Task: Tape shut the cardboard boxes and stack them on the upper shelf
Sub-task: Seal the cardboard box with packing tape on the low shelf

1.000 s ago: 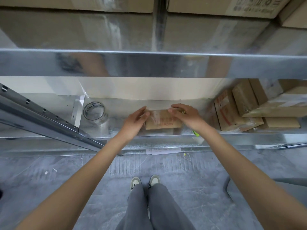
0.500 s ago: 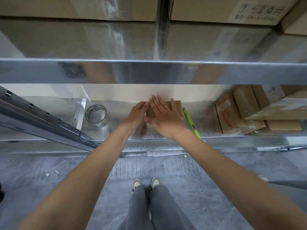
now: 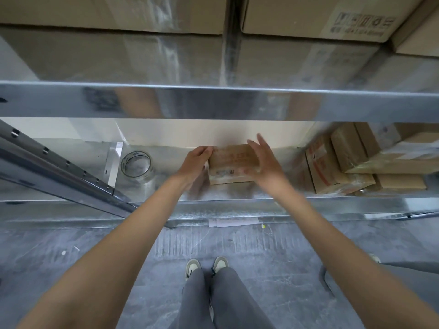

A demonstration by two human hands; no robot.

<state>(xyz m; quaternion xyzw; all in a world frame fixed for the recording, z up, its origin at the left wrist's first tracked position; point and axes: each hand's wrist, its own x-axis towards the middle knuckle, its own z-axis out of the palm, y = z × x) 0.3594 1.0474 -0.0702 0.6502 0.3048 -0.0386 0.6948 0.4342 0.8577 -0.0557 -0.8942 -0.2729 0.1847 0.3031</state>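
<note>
A small cardboard box (image 3: 231, 162) with red print and clear tape on it sits between my hands over the lower metal shelf (image 3: 237, 191). My left hand (image 3: 197, 160) grips its left end with curled fingers. On the box's right end, my right hand (image 3: 263, 160) presses with straight fingers, slightly blurred. A roll of clear tape (image 3: 135, 163) lies on the shelf to the left of my left hand. The upper shelf's metal beam (image 3: 213, 103) runs across above, with large cardboard boxes (image 3: 308, 17) standing on it.
Several taped cardboard boxes (image 3: 332, 169) are piled at the right of the lower shelf. A slanted perforated metal rail (image 3: 59, 167) crosses the left side. Below are the grey floor, my shoes (image 3: 206, 267) and a paper slip (image 3: 234, 222) under the shelf edge.
My right hand has left the top of the box and moved to its right end. The box has turned so its printed face shows. The green pen is no longer in view.
</note>
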